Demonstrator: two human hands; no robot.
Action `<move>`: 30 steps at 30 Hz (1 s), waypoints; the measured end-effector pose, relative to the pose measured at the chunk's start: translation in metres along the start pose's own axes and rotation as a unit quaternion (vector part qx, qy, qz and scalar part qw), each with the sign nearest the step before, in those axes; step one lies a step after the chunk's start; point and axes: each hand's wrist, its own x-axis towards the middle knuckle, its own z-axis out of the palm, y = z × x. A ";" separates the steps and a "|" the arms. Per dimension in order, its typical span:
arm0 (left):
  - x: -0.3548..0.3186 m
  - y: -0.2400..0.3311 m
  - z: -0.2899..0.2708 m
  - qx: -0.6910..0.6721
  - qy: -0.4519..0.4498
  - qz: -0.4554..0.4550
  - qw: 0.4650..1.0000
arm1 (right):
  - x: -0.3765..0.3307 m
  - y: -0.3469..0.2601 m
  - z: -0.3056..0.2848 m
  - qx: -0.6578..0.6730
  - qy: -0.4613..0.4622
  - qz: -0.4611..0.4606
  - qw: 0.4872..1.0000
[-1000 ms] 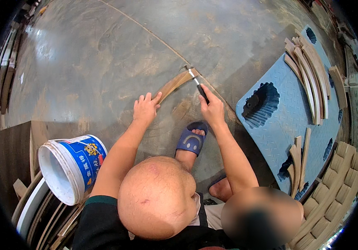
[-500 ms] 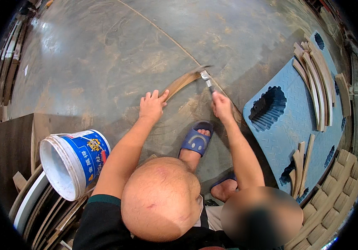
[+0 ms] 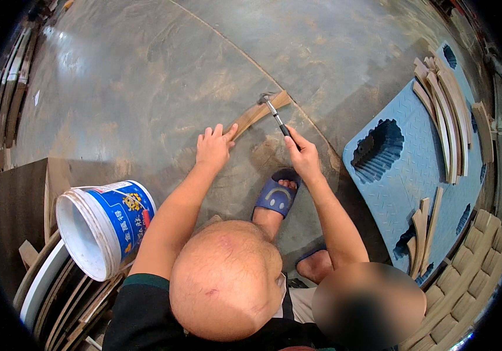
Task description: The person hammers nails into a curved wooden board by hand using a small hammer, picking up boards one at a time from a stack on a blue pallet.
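Note:
A curved wooden strip lies on the concrete floor ahead of me, arching up and to the right. My left hand is closed around its near left end, with the index finger stretched along it. In my right hand, closed round the black grip, is a hammer with a bright metal neck. Its head is at the strip, a short way in from the far right end; whether it touches the wood I cannot tell.
At my left, a white bucket with a blue label lies tilted over stacked curved wood strips. On the right, a blue plastic pallet with dark holes carries more curved strips. Piled wood blocks sit nearest me on the right.
The hammer has shifted left, from the strip's far end to a spot further in, and my right hand has moved slightly left with it. My left hand stays on the strip.

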 end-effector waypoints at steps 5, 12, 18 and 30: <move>0.001 0.000 0.002 0.006 0.028 0.008 1.000 | -0.016 -0.013 0.010 -0.197 -0.010 -0.215 0.956; 0.001 -0.002 0.003 -0.015 0.027 0.011 0.999 | -0.006 0.012 0.003 -0.304 0.042 -0.215 0.927; 0.007 0.006 0.002 0.008 0.029 0.013 0.999 | 0.028 -0.010 -0.026 -0.148 0.173 -0.055 0.972; 0.007 0.005 0.004 0.004 0.016 0.007 1.000 | 0.012 0.023 -0.010 0.474 0.079 0.255 0.839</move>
